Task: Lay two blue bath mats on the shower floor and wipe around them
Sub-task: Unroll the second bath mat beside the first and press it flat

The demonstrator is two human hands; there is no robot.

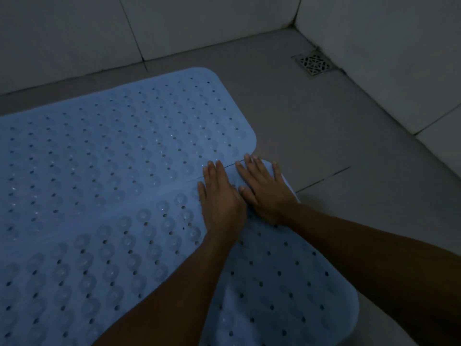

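Two flat palms, left hand (220,196), right hand (264,188), pressing mat (287,270)

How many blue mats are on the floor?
2. The far mat lies flat nearer the wall. The near mat lies beside it, with the left hand and right hand pressing its far end.

Head view dim, bluish cast, no visible light source; faint specular glints on mat (104,151) toward 9 o'clock; soft, grainy detail, mild wide-angle bowing at edges.
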